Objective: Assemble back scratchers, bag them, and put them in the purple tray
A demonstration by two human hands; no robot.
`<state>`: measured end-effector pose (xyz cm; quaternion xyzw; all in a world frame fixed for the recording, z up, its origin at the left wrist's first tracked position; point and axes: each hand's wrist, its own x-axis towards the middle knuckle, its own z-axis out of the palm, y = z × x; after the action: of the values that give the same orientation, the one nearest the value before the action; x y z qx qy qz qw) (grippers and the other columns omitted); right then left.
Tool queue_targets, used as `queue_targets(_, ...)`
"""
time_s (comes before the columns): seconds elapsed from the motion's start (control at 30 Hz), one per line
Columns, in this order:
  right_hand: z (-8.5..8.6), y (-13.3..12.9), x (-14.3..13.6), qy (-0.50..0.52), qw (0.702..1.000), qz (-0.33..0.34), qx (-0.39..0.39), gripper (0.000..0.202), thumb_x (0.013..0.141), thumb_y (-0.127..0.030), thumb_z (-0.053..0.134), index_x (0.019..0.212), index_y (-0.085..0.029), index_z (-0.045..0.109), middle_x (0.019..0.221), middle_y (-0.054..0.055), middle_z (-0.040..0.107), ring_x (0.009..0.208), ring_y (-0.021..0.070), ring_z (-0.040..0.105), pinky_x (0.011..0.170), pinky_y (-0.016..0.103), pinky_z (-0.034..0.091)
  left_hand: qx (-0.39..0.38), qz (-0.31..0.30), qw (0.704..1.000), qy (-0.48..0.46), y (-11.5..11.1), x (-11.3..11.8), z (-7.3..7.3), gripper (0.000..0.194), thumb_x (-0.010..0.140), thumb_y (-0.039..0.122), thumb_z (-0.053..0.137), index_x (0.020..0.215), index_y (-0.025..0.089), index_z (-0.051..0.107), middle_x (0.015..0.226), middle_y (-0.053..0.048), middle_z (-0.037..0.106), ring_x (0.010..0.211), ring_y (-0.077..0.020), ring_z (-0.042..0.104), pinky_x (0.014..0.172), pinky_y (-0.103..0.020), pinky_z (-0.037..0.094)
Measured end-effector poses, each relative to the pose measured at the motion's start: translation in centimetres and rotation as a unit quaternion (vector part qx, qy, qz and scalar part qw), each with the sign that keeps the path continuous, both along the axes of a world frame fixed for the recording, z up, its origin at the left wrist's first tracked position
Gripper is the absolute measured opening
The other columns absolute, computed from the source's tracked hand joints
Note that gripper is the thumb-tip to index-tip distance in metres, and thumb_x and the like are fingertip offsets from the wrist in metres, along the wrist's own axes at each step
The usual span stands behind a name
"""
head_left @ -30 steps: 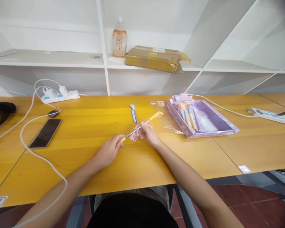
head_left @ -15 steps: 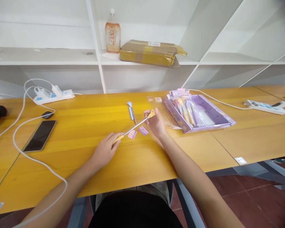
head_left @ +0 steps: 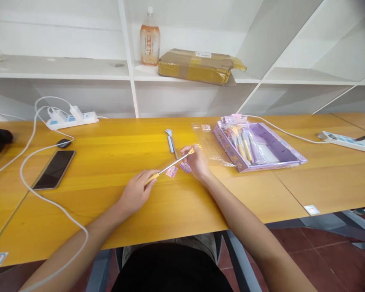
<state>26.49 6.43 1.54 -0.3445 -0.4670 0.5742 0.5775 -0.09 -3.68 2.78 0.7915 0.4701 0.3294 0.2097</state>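
Observation:
My left hand [head_left: 136,190] is closed round the yellow handle of a back scratcher [head_left: 174,164], which has a thin metal rod. At its far end, the fingers of my right hand [head_left: 198,163] are closed about the small yellow claw head. The rod slants up to the right between both hands, above the table. Just beyond it lies a blue back scratcher [head_left: 170,144]. Below the rod are a pink card [head_left: 171,172] and a purple card [head_left: 185,167], the latter partly covered by my right hand.
Right of my hands, a clear plastic bag [head_left: 211,144] lies beside a purple box [head_left: 287,156] holding several packaged back scratchers. A phone [head_left: 54,170], a white cable [head_left: 53,205] and a power strip [head_left: 86,118] are at left. Another power strip [head_left: 349,140] sits at right. Shelves with a bottle [head_left: 150,42] and cardboard parcel [head_left: 197,67] stand behind.
My right hand has shifted slightly left and toward me, its fingers now further round the claw head, and it covers part of the purple card. The left hand keeps its hold. The view has shifted a little.

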Motion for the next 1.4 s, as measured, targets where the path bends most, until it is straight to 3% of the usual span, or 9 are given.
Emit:
queue_targets(0.17,0.0,-0.3,-0.4,0.020,0.999,0.004,0.030,0.062,0.096,-0.076,0.055,0.077,-0.020,0.073,0.074,0.003,0.059,0.056,0.0131,0.048,0.056,0.030,0.042,-0.002,0.009,1.000,-0.014,-0.2,0.2,0.0,0.026,0.109,0.032,0.052,0.130,0.026,0.065,0.126,-0.004,0.077,0.115,-0.0210,0.073,0.102,-0.035,0.056)
queue_targets(0.43,-0.2,-1.2,-1.4,-0.003,0.999,0.010,0.039,0.063,0.098,-0.077,0.051,0.078,-0.022,0.072,0.079,0.004,0.064,0.058,0.0146,0.051,0.056,0.031,0.043,-0.042,0.043,0.998,-0.029,-0.8,0.5,0.4,0.018,0.102,0.029,0.058,0.118,0.027,0.066,0.103,0.000,0.077,0.089,-0.0165,0.073,0.082,-0.028,0.055)
queue_targets(0.8,-0.3,-2.4,-2.9,-0.031,0.999,0.011,0.037,0.068,0.096,-0.082,0.047,0.081,-0.022,0.074,0.076,0.005,0.062,0.064,0.0176,0.057,0.059,0.033,0.048,-0.112,0.056,0.988,-0.096,-0.9,1.0,0.2,0.017,0.097,0.032,0.062,0.112,0.026,0.067,0.092,0.001,0.073,0.079,-0.0163,0.072,0.077,-0.028,0.055)
queue_targets(0.93,-0.5,-2.9,-3.6,-0.021,0.998,0.045,0.026,0.068,0.096,-0.083,0.047,0.082,-0.021,0.073,0.078,0.005,0.063,0.063,0.0174,0.059,0.056,0.032,0.050,-0.129,0.058,0.983,-0.119,-1.0,1.2,0.5,0.017,0.096,0.033,0.063,0.111,0.026,0.068,0.092,0.000,0.073,0.078,-0.0160,0.072,0.075,-0.027,0.056)
queue_targets(1.2,-0.4,-3.9,-5.2,-0.006,0.997,0.038,0.062,0.069,0.100,-0.079,0.042,0.076,-0.022,0.071,0.080,0.006,0.059,0.065,0.0175,0.056,0.053,0.031,0.045,-0.139,0.058,0.978,-0.142,-1.1,1.3,0.6,0.016,0.095,0.032,0.064,0.109,0.025,0.067,0.089,0.001,0.069,0.076,-0.0150,0.070,0.075,-0.027,0.056)
queue_targets(1.4,-0.7,-4.4,-5.5,-0.024,0.998,0.045,0.047,0.069,0.101,-0.078,0.041,0.077,-0.022,0.072,0.079,0.005,0.058,0.060,0.0165,0.049,0.054,0.033,0.041,-0.142,0.057,0.978,-0.144,-1.1,1.3,0.7,0.015,0.095,0.031,0.063,0.108,0.025,0.067,0.088,0.001,0.070,0.077,-0.0155,0.070,0.075,-0.028,0.055)
